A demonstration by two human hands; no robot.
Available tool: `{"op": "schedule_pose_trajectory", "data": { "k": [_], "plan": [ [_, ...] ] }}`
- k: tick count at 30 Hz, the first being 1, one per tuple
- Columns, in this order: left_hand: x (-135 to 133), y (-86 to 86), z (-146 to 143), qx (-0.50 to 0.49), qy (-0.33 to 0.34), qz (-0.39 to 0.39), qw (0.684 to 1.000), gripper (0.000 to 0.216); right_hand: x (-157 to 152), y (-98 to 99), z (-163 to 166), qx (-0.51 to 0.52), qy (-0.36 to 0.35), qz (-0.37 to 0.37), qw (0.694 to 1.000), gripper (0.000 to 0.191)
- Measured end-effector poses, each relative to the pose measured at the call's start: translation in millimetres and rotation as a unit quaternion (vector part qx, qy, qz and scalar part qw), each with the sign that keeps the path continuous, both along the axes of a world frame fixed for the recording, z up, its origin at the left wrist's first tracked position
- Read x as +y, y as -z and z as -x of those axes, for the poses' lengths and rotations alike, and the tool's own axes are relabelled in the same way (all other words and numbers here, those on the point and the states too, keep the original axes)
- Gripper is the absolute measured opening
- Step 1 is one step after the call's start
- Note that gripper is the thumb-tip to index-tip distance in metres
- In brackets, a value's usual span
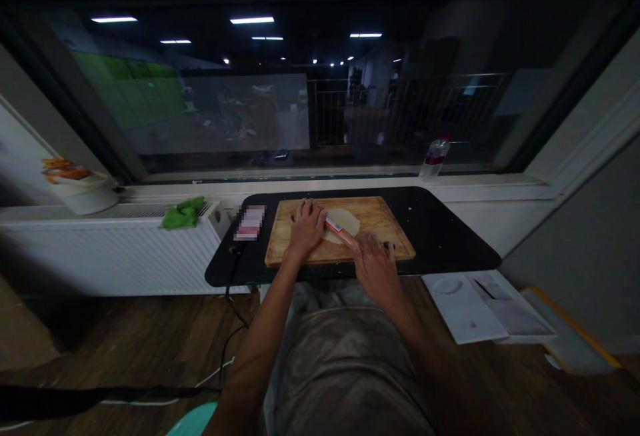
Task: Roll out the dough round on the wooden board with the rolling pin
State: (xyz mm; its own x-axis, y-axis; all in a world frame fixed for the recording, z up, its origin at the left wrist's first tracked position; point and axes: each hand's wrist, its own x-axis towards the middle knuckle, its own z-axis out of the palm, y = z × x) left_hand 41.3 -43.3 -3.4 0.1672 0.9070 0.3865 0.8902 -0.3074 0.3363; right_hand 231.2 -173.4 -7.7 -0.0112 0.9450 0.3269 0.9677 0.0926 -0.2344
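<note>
A round, pale, flat sheet of dough point(347, 219) lies on a wooden cutting board point(280, 243). Slanting across the dough is a rolling pin point(341, 231) with a printed label. My left hand point(307, 223) covers the pin's far left end, fingers over it. At the near right end, my right hand point(374, 259) is wrapped round the pin. Both ends of the pin are hidden under my hands. A small dark spot or object point(389, 245) shows by my right fingers; I cannot make out what it is.
The board rests on a black table point(450, 243) below a window. A pixelated phone-like object point(251, 223) lies left of the board. A green cloth point(183, 214) hangs on the radiator point(125, 249). A plastic bottle point(434, 158) stands on the sill. Cables run down to the floor at left.
</note>
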Motion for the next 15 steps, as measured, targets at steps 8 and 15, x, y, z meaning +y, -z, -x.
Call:
{"op": "schedule_pose_trajectory", "data": {
  "k": [8,15],
  "plan": [
    [-3,-1.4,0,0.013,-0.013,0.004,1.0,0.05,12,-10.8,-8,0.003,0.018,0.032,0.999,0.062],
    [-1,1.9,0,0.025,-0.013,-0.008,1.0,0.046,43,-26.4,-30,-0.014,0.034,0.057,0.998,0.058]
  ]
}}
